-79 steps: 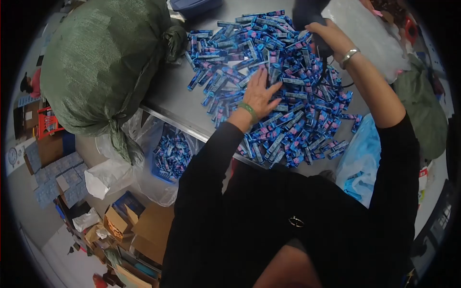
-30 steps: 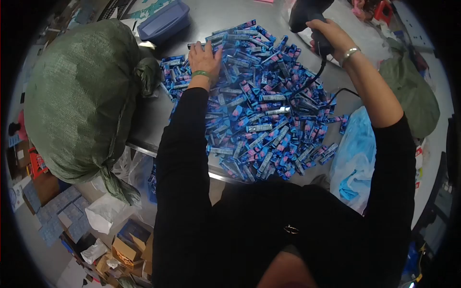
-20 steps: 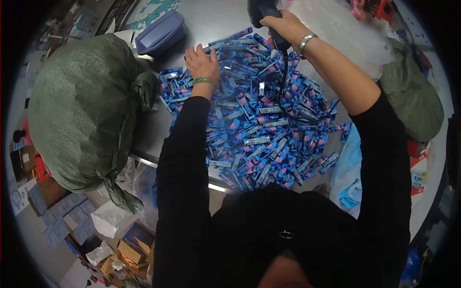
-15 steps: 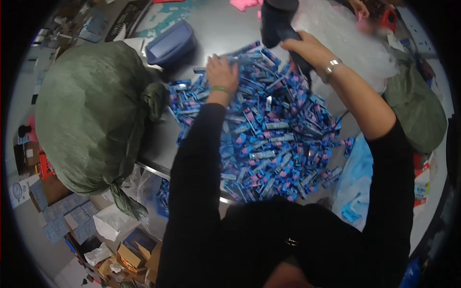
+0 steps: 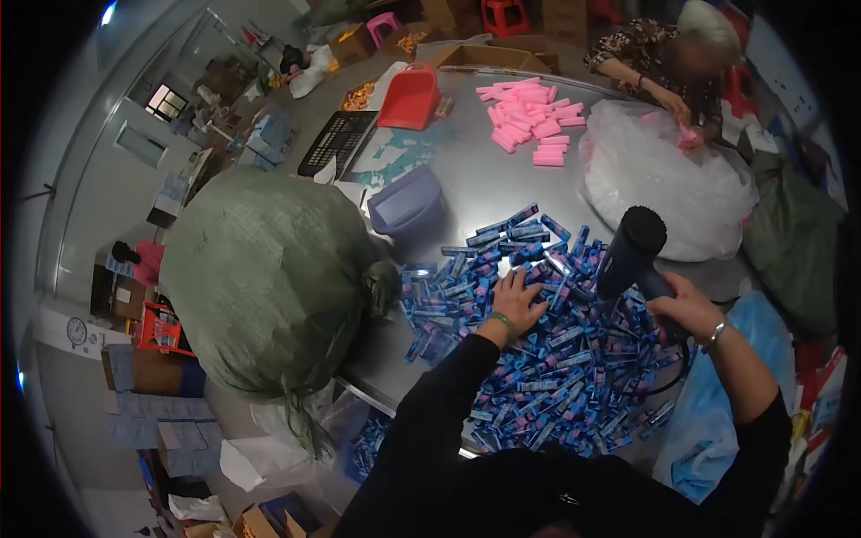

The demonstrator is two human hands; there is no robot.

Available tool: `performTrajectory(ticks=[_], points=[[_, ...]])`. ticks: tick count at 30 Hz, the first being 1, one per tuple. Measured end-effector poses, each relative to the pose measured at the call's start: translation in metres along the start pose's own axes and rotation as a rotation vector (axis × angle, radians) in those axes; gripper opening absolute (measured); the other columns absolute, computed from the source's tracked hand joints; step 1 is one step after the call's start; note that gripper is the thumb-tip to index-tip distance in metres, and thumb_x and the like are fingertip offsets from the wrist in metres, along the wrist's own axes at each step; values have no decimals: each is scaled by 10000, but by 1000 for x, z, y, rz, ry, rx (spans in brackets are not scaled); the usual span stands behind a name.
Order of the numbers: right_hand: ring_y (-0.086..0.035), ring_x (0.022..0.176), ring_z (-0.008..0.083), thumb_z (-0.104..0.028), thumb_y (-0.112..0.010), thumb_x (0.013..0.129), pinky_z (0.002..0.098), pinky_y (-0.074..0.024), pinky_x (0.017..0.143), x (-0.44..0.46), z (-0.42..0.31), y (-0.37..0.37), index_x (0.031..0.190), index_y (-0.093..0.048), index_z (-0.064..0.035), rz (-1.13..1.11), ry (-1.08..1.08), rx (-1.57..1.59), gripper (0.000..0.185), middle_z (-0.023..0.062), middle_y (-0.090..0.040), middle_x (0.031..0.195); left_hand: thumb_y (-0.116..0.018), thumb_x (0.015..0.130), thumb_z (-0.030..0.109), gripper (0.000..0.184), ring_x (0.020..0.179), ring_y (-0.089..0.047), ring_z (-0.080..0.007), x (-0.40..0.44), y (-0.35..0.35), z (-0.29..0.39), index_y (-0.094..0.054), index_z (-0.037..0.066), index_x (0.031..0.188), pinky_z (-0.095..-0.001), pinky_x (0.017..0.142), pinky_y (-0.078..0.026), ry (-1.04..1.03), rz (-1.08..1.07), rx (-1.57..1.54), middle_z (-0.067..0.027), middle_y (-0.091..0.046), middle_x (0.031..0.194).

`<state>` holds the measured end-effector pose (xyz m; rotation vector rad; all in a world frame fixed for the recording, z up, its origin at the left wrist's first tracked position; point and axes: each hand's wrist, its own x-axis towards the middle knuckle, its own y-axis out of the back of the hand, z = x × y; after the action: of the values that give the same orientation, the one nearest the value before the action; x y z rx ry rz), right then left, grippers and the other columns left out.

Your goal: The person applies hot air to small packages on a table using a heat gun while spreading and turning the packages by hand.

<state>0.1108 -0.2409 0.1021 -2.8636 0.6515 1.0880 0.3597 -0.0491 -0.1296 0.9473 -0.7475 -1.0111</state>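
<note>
Many small blue-and-pink wrapped packets [image 5: 556, 386] lie heaped on the metal table [image 5: 466, 179]. On the upper part of the heap rests my left hand [image 5: 517, 305], its fingers spread, with a green bangle at the wrist. My right hand [image 5: 689, 309], with a silver bangle, is wrapped round the handle of a dark blow dryer [image 5: 630, 251]. The dryer is held over the right side of the heap, and its cord curves down beside the packets.
A big green sack [image 5: 269, 278] stands at the left, near a blue-grey bin [image 5: 406, 204]. Pink pieces [image 5: 531, 117] and a red dustpan [image 5: 410, 97] lie farther back. Across the table a person [image 5: 673, 63] works beside a clear plastic bag [image 5: 664, 188]. A blue bag [image 5: 726, 403] is at the right.
The view has tilted up, bringing the pink pieces, dustpan and other person into sight. My left hand has shifted right over the heap; my right hand still holds the dryer.
</note>
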Motion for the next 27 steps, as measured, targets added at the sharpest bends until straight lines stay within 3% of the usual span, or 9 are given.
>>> performTrajectory(ticks=[2, 6, 9, 12, 13, 19, 21, 24, 27], points=[[-588, 510, 168, -184, -629, 800, 316, -498, 455, 20, 24, -1, 1200, -415, 12, 245, 138, -70, 494, 98, -569, 743, -589, 828, 494, 494, 1334, -316, -446, -21, 3, 4, -635, 153, 1183, -554, 1097, -240, -46, 24, -51, -253, -367, 1431], [-585, 527, 154, -172, -632, 812, 305, -495, 470, 29, 23, -26, 1205, -435, -29, 360, 174, -3, 463, 62, -548, 721, -634, 804, 469, 520, 1325, -313, -461, -74, 21, 24, -614, 115, 1185, -537, 1076, -276, -110, 7, -21, -289, -310, 1447], [-601, 537, 161, -173, -635, 825, 314, -498, 475, 6, 7, -60, 1202, -420, -28, 142, 186, -83, 457, 68, -555, 726, -662, 793, 402, 494, 1306, -334, -448, -115, 32, 36, -603, 110, 1187, -534, 1055, -296, -95, 34, -46, -273, -292, 1461], [-614, 521, 181, -203, -654, 803, 315, -514, 469, -3, 2, -72, 1169, -421, -1, -272, 191, -78, 478, 95, -571, 762, -705, 762, 270, 434, 1308, -343, -419, -151, 32, 39, -618, 108, 1155, -520, 1066, -300, -64, 23, 36, -236, -312, 1459], [-614, 521, 181, -203, -654, 803, 315, -514, 469, 3, 3, -73, 1169, -421, -1, -272, 187, -78, 478, 95, -571, 762, -705, 762, 270, 434, 1308, -343, -419, -163, 33, 41, -618, 108, 1155, -520, 1066, -300, -62, 21, 32, -236, -312, 1459], [-616, 539, 197, -181, -630, 797, 330, -516, 470, 32, 1, -93, 1159, -427, 8, 272, 307, 20, 456, 105, -574, 763, -700, 788, 289, 433, 1363, -269, -448, -208, 41, 49, -620, 95, 1166, -541, 1091, -263, -86, -37, 84, -212, -296, 1491], [-618, 546, 185, -187, -637, 796, 331, -515, 471, 15, 7, -97, 1166, -432, 12, 198, 327, -67, 467, 102, -575, 768, -708, 775, 287, 455, 1358, -285, -446, -212, 45, 56, -617, 96, 1177, -534, 1089, -273, -63, 69, 58, -216, -305, 1484], [-590, 512, 156, -203, -660, 793, 306, -503, 473, -19, 14, -103, 1132, -490, -6, -275, 186, -150, 427, 55, -563, 714, -712, 771, 264, 520, 1338, -323, -450, -219, 48, 62, -577, 107, 1248, -528, 1087, -286, -4, 184, 29, -236, -323, 1470], [-577, 519, 152, -209, -666, 789, 296, -493, 472, -42, 19, -88, 1097, -507, -17, -265, 183, -192, 396, 51, -571, 725, -703, 788, 218, 557, 1325, -335, -457, -252, 26, 55, -526, 98, 1302, -511, 1082, -300, 207, 355, 45, -262, -323, 1458]])
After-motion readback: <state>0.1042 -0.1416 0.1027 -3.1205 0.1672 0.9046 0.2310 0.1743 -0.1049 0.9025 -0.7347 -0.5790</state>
